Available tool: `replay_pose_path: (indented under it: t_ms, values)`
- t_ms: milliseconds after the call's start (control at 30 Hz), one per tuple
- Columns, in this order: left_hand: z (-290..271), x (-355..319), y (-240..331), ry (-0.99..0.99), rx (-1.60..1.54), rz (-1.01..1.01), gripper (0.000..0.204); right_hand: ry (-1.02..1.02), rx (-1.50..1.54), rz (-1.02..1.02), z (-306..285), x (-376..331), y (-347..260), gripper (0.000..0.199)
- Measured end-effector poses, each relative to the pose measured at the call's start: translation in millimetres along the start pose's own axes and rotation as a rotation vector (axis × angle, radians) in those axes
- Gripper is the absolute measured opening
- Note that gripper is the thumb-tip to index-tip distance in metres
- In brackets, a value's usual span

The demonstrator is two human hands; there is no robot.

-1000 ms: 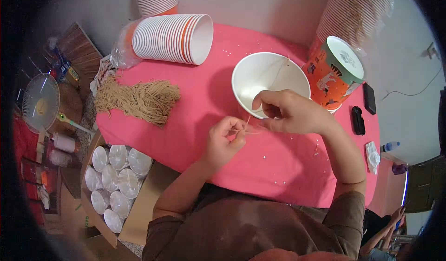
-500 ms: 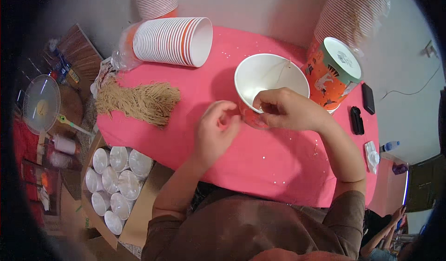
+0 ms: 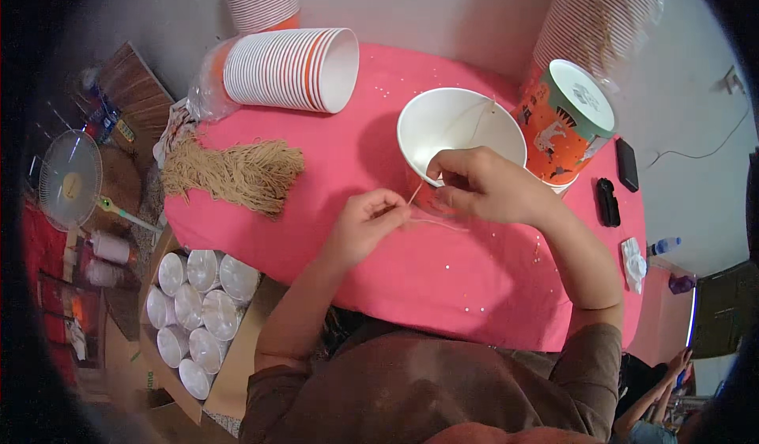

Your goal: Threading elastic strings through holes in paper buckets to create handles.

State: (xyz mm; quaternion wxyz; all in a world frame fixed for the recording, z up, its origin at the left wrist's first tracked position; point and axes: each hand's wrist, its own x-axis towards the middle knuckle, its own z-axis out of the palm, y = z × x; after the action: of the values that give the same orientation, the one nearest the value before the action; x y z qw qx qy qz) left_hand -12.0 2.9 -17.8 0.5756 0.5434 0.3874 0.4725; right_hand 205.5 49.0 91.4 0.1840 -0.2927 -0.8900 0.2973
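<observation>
A white paper bucket (image 3: 417,128) stands upright in front of me, its open mouth tipped toward my view. My right hand (image 3: 500,189) is at its near rim, fingers pinched on a thin string (image 3: 415,193). From there the string runs down to my left hand (image 3: 362,226), whose thumb and finger close on it just left of the bucket. A loose end trails over the pink cloth below. Another strand hangs inside the bucket from its far right wall. To the left lies a bundle of tan strings (image 3: 237,173).
A stack of white buckets (image 3: 273,71) lies on its side at the back left of the pink-covered table (image 3: 387,286). An orange printed bucket (image 3: 553,132) stands upside down at right, near a black case (image 3: 608,203). A cardboard box (image 3: 249,345) of clear-topped containers sits lower left.
My left hand's fingers have closed on the string, which now stretches between both hands. My right hand stays at the bucket's rim.
</observation>
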Motion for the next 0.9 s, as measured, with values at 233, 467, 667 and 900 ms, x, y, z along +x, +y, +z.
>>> replay_pose_path:
  t_ms: [233, 467, 667, 900]
  values:
    - [-11, -31, 2, -0.121, 0.003, -0.295, 0.011, 0.038, -0.021, 0.056, 1, 2, 0, 0.016]
    - [-29, -61, -8, -0.075, -0.073, -0.396, 0.007, 0.057, -0.002, 0.031, 3, 0, 3, 0.015]
    - [-38, -69, -12, 0.017, -0.298, -0.313, 0.007, 0.031, 0.011, 0.059, 0, 0, 3, 0.014]
    - [-51, -62, -20, 0.174, -0.239, -0.224, 0.007, 0.057, -0.077, 0.076, -4, 1, 0, 0.015]
